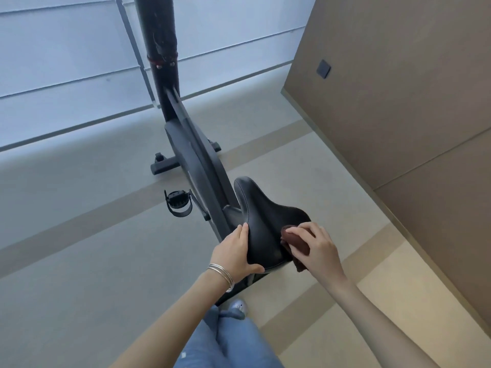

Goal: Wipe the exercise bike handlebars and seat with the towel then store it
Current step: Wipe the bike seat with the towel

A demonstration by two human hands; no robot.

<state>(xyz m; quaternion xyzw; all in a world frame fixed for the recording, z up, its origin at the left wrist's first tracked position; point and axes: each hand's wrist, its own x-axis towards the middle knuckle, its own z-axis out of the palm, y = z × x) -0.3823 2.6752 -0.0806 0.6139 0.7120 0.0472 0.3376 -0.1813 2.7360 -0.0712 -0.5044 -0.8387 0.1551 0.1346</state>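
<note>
The seat (260,216) of the bike (196,155) is seen from above and behind, low in the middle of the view. Its narrow nose is pointed away, toward the black post (162,35).

The seat is held at its left rear edge by the left hand (236,252). The fingers are laid along the side of the seat and the thumb is hooked at the rear rim, so this grip is clamped on the seat. The left forearm is stretched forward from the lower edge, and thin bangles (221,276) are worn at the wrist.

The towel (299,247), dark brown and bunched, is pressed on the right rear part of the seat by the right hand (318,248). The fingers are bent over the towel and spread a little, and the grip is closed on it. One end of the towel hangs beside the seat, under the palm. The right forearm is brought in from the lower right corner.

The two hands are apart, with the wide back of the seat between them.

A pedal (178,203) with a strap is seen left of the frame. The bike stands on the floor (79,235), with a brown wall (398,115) at the right. Blue jeans (225,341) are seen between the arms.
</note>
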